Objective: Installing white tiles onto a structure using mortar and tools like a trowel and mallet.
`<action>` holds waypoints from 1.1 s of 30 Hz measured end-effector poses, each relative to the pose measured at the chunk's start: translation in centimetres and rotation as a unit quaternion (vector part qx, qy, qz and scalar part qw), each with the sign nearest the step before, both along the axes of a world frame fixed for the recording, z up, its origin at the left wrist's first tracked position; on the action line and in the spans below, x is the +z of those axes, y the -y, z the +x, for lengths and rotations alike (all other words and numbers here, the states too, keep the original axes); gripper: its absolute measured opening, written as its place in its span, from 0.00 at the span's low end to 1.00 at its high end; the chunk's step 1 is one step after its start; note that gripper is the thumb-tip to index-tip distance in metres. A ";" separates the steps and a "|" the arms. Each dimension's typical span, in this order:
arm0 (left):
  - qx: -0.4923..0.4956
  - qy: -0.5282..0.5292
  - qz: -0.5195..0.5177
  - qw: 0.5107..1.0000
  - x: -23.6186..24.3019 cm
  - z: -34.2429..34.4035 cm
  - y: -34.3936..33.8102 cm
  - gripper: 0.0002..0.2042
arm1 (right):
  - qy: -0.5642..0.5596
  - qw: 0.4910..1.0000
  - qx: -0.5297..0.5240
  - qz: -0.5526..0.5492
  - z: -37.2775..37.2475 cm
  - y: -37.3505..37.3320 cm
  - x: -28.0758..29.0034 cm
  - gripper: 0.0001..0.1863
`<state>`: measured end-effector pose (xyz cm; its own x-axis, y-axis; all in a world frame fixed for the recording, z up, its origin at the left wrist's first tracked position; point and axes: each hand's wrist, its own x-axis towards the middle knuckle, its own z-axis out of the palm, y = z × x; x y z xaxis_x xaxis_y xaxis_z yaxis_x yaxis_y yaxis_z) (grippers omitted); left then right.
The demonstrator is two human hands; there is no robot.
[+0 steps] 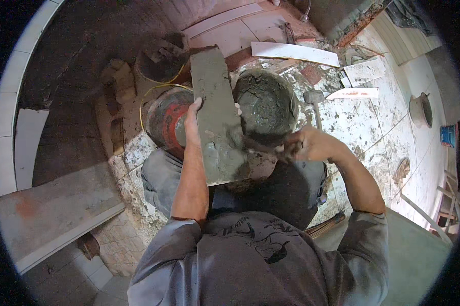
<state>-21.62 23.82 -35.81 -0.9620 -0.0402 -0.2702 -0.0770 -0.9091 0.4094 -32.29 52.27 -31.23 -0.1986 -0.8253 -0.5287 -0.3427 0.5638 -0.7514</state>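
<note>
My left hand [193,125] grips the left edge of a long tile [212,81] that stands tilted over my lap. Grey wet mortar covers its upward face, smoother at the far end and rougher near me. My right hand [311,145] is closed around the handle of a trowel [251,144], blurred, whose dark blade lies at the tile's right edge. Just beyond the trowel stands a bucket [295,99] with grey mortar inside and smeared on its walls. Part of the trowel's outline is lost in shadow and motion.
A round container with a red band [175,120] stands left of the tile. A mallet [314,98] lies right of the bucket. White tile strips [296,53] lie on the splattered floor [355,115]. A pot [420,110] stands farther right, and a ledge [61,219] runs along the left.
</note>
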 end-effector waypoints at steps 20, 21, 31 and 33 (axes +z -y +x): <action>0.040 0.188 -0.213 0.958 0.1 1.1 -1.5 0.16 | -0.127 0.990 0.053 0.024 -4.6 2.7 3.2 0.22; 0.059 0.188 -0.232 0.952 -0.4 1.2 -1.6 0.16 | -0.121 0.990 0.068 -0.004 -4.3 2.5 2.8 0.19; 0.032 0.163 -0.223 0.961 -2.8 1.4 0.7 0.15 | -0.071 0.991 0.071 -0.083 -1.5 0.9 1.1 0.16; 0.043 0.145 -0.196 0.969 -2.5 1.2 0.7 0.16 | -0.059 0.993 0.066 -0.078 -1.2 0.8 1.9 0.17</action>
<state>-20.39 23.11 -38.32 -0.8366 -0.2704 -0.4764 -0.1719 -0.6961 0.6970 -33.50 51.48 -29.34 -0.1365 -0.9183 -0.3716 -0.4958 0.3881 -0.7769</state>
